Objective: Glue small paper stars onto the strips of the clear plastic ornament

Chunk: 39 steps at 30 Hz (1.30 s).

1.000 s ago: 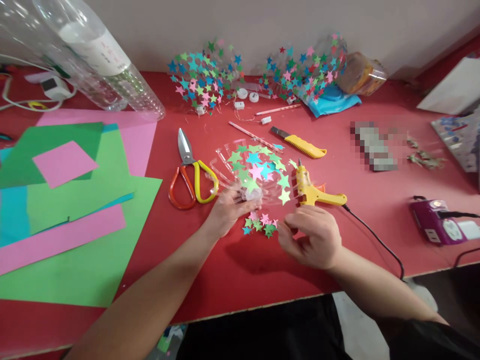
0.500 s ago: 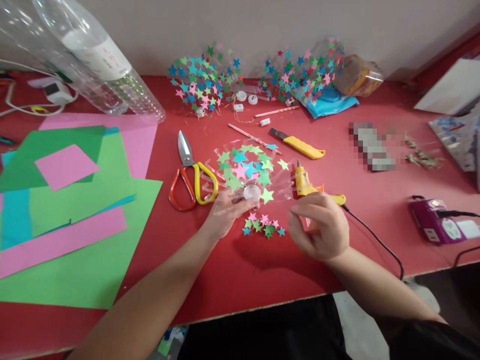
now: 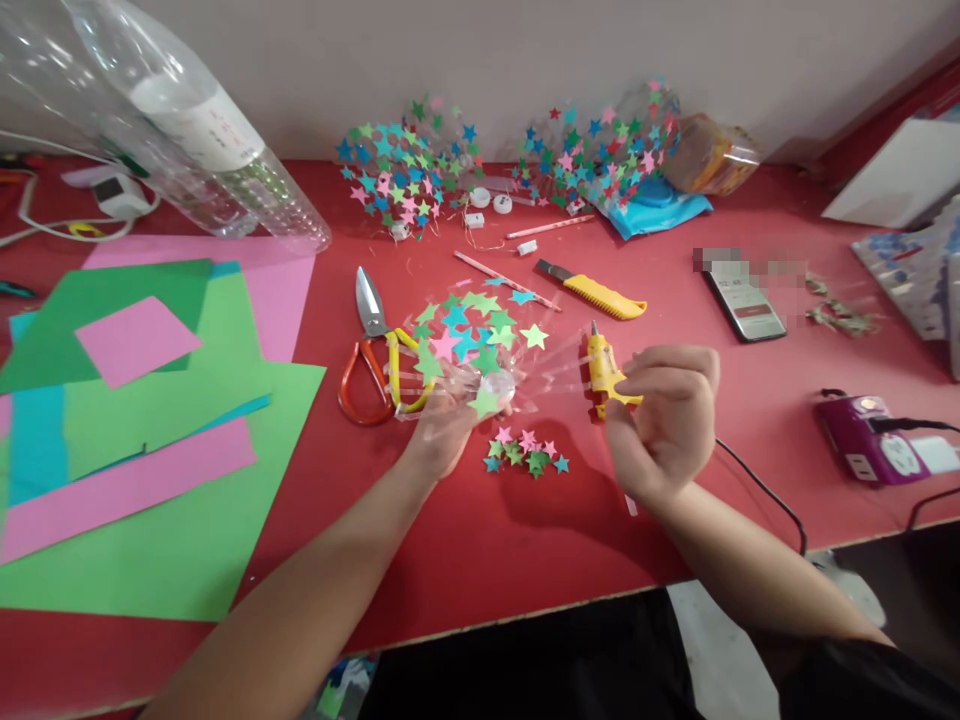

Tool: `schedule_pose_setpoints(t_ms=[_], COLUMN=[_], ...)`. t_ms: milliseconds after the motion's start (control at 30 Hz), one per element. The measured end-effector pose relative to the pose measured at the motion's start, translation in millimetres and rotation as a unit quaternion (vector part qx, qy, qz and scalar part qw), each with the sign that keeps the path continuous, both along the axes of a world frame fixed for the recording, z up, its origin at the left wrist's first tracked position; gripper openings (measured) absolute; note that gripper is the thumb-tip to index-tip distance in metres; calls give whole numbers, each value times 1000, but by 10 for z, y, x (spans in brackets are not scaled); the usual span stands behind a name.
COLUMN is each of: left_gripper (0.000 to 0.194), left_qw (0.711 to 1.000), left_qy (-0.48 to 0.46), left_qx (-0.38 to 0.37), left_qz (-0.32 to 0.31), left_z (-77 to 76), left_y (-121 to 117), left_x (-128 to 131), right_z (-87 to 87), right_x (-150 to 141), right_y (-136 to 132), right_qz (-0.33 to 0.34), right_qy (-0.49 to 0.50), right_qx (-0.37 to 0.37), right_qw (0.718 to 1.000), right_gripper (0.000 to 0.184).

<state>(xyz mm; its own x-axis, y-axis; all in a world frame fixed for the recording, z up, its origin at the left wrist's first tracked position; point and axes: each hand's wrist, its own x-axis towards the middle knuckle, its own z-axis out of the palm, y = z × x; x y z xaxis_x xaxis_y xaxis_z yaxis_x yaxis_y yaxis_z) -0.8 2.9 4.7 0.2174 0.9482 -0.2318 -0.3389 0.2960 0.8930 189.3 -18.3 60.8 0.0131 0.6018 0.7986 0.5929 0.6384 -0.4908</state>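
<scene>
My left hand (image 3: pixel 442 425) is closed around a clear plastic bottle piece (image 3: pixel 498 386) cut into long strips that fan outward. Green, blue and pink paper stars (image 3: pixel 457 338) cover many of its strips. My right hand (image 3: pixel 667 420), thumb and forefinger pinched together, holds a small yellow star (image 3: pixel 616 388) by its edge. Behind that star lies a yellow glue gun (image 3: pixel 598 362), partly covered by the fingers. A little heap of loose pink, green and blue stars (image 3: pixel 529 452) rests on the red table just below the plastic piece.
Scissors (image 3: pixel 371 345) lie left of the plastic piece, a yellow box cutter (image 3: pixel 596 290) beyond it. Coloured paper sheets (image 3: pixel 285 420) spread at left under tall plastic bottles (image 3: pixel 225 150). Star-covered clear pieces (image 3: pixel 397 170) stand along the wall. A phone (image 3: pixel 750 305) and purple power adapter (image 3: pixel 885 440) sit right.
My right hand has moved slightly right, and a yellow star now shows at its fingertips. My left hand has turned the plastic piece, so its strips and stars point differently.
</scene>
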Motion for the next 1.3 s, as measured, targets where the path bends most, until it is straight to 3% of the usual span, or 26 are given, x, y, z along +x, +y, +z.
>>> schedule_pose_setpoints(t_ms=[267,367,533,700,933,1133,1300], left_gripper=[32,32,29,35,39,29,42], left_qw=[998,999,999,1000,999,1000,996], left_qy=[-1,11,13,28,33,27,84], left_qx=[-39,-30,-27,-10,2,7,-10], left_qz=[41,40,40,7,4,-11,-29], left_z=[38,35,58,99,-23,37,55], left_y=[-7,-11,-3,-4,-22,-23,-35], left_x=[2,-8,-2,16,-2,24,44], right_z=[-73,-81,-85,-112,-203,-240,-230], right_x=[-72,-103,-123,-107,-112,-111,-116], right_y=[-30,-51,-39,-74,-71,-53,-43], right_qz=[130,143,138,135,10,31,30], right_qy=[-18,-51,-132,-186,-255,-304,-258], right_qx=[-97,-97,-48,-16,92,75,87], right_qw=[987,984,980,973,963,949,962], right_gripper=[38,34,17,13,15,15,12])
